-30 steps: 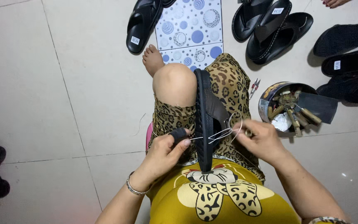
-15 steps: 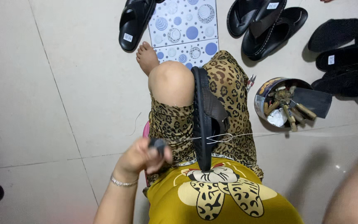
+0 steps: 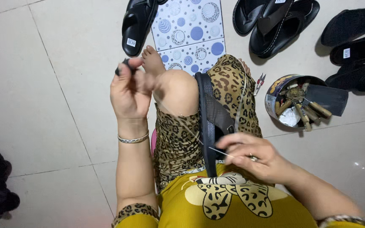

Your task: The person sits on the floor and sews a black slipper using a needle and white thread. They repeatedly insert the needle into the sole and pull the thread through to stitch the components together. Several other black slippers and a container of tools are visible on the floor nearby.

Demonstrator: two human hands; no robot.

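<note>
A black sandal (image 3: 208, 122) stands on edge between the knees, at centre frame. The left hand (image 3: 128, 93), raised toward ten o'clock, pinches a small dark tool (image 3: 123, 66). The right hand (image 3: 254, 156), at four o'clock, pinches a thin thread (image 3: 218, 151) running into the sole. A round tin of tools (image 3: 290, 101) sits at two o'clock.

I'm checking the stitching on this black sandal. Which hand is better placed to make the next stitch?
Probably the right hand: it rests against the black sandal held between the knees, pinching the needle. The left hand is raised away, gripping a small dark tool.
</note>
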